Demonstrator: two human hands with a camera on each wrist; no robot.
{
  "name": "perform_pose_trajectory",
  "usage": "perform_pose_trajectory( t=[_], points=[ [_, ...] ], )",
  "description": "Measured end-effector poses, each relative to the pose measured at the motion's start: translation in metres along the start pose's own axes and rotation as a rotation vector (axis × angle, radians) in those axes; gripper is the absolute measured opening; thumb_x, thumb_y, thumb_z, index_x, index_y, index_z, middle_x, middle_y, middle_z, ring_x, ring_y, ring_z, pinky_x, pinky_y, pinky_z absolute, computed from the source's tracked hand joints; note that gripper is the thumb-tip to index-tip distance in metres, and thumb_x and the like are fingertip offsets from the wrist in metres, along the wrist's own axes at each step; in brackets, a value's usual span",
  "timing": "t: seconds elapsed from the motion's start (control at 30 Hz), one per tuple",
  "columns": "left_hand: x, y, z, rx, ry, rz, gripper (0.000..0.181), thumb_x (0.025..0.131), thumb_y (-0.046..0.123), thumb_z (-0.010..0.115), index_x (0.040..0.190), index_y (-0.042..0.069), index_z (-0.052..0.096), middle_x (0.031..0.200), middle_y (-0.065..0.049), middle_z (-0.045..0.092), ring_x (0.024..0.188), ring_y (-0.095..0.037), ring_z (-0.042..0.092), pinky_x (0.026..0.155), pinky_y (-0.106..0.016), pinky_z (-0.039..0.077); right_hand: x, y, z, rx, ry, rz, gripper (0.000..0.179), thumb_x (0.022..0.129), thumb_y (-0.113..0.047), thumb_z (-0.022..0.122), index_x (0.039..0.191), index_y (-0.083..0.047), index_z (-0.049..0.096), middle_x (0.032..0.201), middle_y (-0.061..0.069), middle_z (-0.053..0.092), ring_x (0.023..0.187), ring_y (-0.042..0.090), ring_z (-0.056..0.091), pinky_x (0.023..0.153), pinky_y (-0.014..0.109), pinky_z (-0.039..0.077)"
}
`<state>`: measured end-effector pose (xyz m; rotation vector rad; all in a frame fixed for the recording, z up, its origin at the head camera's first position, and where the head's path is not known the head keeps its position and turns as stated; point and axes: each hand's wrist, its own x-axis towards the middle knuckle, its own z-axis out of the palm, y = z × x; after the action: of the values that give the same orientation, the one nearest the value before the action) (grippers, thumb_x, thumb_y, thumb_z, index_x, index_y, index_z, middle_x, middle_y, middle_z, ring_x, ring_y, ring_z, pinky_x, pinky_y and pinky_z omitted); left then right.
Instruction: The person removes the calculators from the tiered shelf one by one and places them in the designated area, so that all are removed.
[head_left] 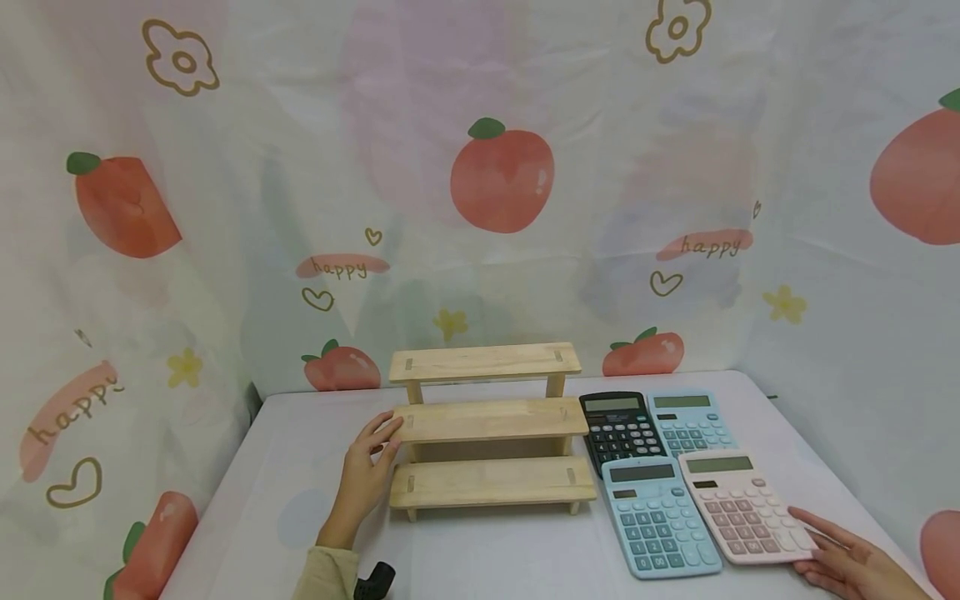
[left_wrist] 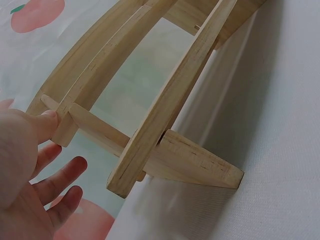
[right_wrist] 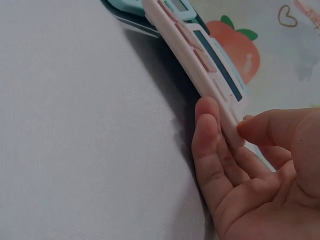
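Observation:
A three-step wooden shelf (head_left: 491,421) stands on the table, and my left hand (head_left: 366,475) pinches the left end of its middle board. In the left wrist view the thumb lies at the board's end (left_wrist: 65,125), while the other fingers spread loosely below it. My right hand (head_left: 855,562) grips a pink calculator (head_left: 738,500) by its lower right corner. From the right wrist view, the thumb is on its face and the fingers are underneath; the pink calculator (right_wrist: 200,70) is tilted, its near edge over a shadow on the table.
Left of the pink calculator lies a blue calculator (head_left: 660,521). Behind are a black calculator (head_left: 618,425) and another blue calculator (head_left: 690,421), close to the shelf's right side. A black curved object (head_left: 375,581) sits by the left sleeve. Fruit-printed cloth (head_left: 502,292) surrounds the white table (head_left: 480,562).

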<state>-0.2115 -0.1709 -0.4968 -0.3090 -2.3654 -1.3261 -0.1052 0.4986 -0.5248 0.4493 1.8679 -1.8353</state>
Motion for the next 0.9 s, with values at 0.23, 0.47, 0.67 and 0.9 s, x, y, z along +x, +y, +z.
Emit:
perform_pose_trajectory(
  t=[0.23, 0.47, 0.67, 0.9],
  points=[
    [0.0, 0.0, 0.0, 0.01, 0.02, 0.017, 0.034, 0.097, 0.007, 0.065, 0.13, -0.001, 0.067, 0.144, -0.02, 0.058, 0.132, -0.041, 0.056, 0.089, -0.052, 0.056, 0.0, -0.004, 0.013, -0.169, 0.097, 0.015, 0.087, 0.104, -0.029, 0.057, 0.157, 0.004, -0.003, 0.158, 0.039, -0.004, 0.102, 0.018, 0.07, 0.092, 0.034, 0.059],
    [-0.001, 0.001, 0.0, 0.002, 0.008, 0.017, 0.035, 0.099, 0.01, 0.064, 0.132, 0.0, 0.066, 0.145, -0.02, 0.057, 0.132, -0.041, 0.055, 0.09, -0.052, 0.055, -0.005, -0.008, 0.015, -0.176, 0.166, 0.048, 0.079, 0.104, -0.04, 0.054, 0.159, 0.0, 0.015, 0.122, 0.003, 0.065, 0.092, 0.025, 0.068, 0.084, 0.031, 0.06],
    [-0.001, 0.002, -0.001, -0.016, -0.01, -0.013, 0.035, 0.099, 0.01, 0.063, 0.133, 0.0, 0.065, 0.147, -0.019, 0.056, 0.135, -0.04, 0.053, 0.093, -0.055, 0.054, -0.006, -0.01, 0.014, -0.089, 0.123, 0.056, 0.084, 0.102, -0.051, 0.054, 0.16, -0.004, 0.016, 0.113, -0.016, 0.063, 0.093, 0.024, 0.067, 0.086, 0.032, 0.059],
    [-0.001, 0.001, -0.001, -0.015, -0.016, -0.021, 0.036, 0.099, 0.011, 0.063, 0.134, 0.001, 0.065, 0.148, -0.018, 0.055, 0.136, -0.039, 0.052, 0.094, -0.054, 0.053, -0.002, -0.011, 0.011, -0.075, 0.12, 0.078, 0.099, 0.098, -0.064, 0.048, 0.161, -0.01, -0.006, 0.117, -0.021, 0.058, 0.097, 0.024, 0.067, 0.09, 0.028, 0.058]
  ],
)
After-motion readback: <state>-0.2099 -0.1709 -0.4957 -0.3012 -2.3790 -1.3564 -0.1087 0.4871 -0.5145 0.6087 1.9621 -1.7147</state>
